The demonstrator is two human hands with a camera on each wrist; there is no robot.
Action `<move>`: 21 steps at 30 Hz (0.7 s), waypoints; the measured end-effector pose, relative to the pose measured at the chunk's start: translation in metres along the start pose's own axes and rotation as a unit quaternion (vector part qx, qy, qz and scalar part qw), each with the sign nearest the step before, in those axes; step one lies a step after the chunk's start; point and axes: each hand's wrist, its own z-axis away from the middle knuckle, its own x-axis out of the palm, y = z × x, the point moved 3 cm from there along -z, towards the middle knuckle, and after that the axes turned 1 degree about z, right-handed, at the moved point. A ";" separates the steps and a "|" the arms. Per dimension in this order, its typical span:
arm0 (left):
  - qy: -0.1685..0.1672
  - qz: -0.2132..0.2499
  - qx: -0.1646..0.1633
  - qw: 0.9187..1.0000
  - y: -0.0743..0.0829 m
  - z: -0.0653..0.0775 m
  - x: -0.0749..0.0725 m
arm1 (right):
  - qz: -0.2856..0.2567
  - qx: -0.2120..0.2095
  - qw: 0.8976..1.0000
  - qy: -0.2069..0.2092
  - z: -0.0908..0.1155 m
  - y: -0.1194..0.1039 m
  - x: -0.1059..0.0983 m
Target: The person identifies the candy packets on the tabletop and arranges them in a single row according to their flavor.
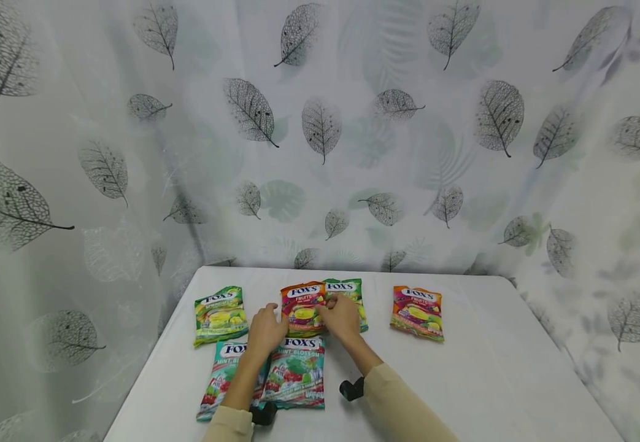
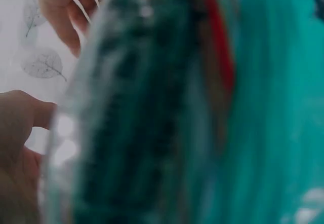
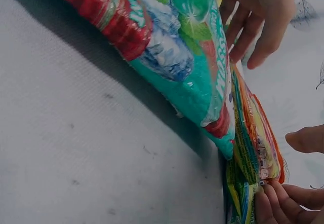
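Note:
In the head view, an orange-red Fox's Fruits candy bag (image 1: pixel 300 307) lies between both hands, overlapping a green Fox's candy bag (image 1: pixel 356 299) on its right. My left hand (image 1: pixel 267 330) is at its left edge, fingers extended. At the right edge is my right hand (image 1: pixel 342 316); in the right wrist view its fingertips (image 3: pixel 271 198) touch the bag's side while the thumb stays apart. Below lie two teal Mint Blossom candy bags, one (image 1: pixel 297 374) in front of the orange bag, the other (image 1: pixel 217 383) partly hidden by the left forearm. A blurred teal bag (image 2: pixel 147 107) fills most of the left wrist view.
Another green Fox's candy bag (image 1: pixel 220 316) lies at the table's back left. A second orange-red Fruits candy bag (image 1: pixel 417 312) lies to the right. The white table (image 1: pixel 491 368) ends at a leaf-printed curtain (image 1: pixel 320 184) behind and at the sides.

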 end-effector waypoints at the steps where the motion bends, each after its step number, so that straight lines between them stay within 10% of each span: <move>1: -0.001 -0.002 0.001 1.000 0.000 0.000 0.001 | -0.004 0.000 1.000 -0.006 0.000 -0.001 0.000; 21: -0.008 0.107 0.007 0.994 -0.004 -0.002 0.014 | 0.011 0.019 0.999 -0.028 -0.006 0.000 0.007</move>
